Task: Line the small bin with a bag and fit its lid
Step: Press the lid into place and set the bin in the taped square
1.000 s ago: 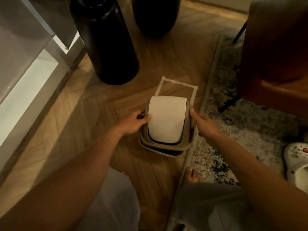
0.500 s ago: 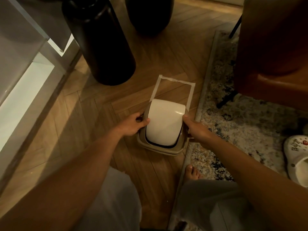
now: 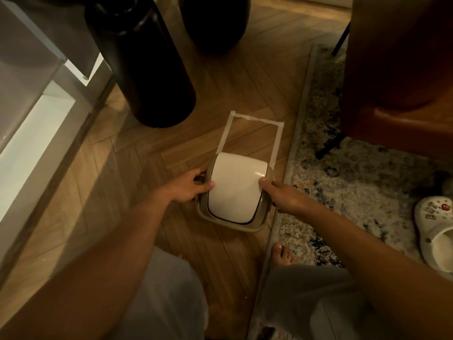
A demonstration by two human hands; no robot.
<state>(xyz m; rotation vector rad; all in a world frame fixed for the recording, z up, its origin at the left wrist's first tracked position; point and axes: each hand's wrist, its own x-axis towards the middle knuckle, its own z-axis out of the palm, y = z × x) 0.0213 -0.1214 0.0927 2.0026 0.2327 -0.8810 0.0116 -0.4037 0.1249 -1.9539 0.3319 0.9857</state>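
Black vase (image 3: 144,62), patterned rug (image 3: 355,182), white clog (image 3: 436,231)

Herringbone wood floor (image 3: 137,168) bearing small bin (image 3: 236,190) inside taped outline (image 3: 255,120), black vases (image 3: 144,62) behind, patterned rug (image 3: 343,182) beside.

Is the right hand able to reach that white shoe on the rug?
Probably yes. The right hand is busy gripping the bin, but only open rug lies between it and the shoe.

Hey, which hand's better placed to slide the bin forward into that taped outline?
Neither clearly: left hand and right hand grip opposite sides of the bin, so both together, straight toward the tape outline.
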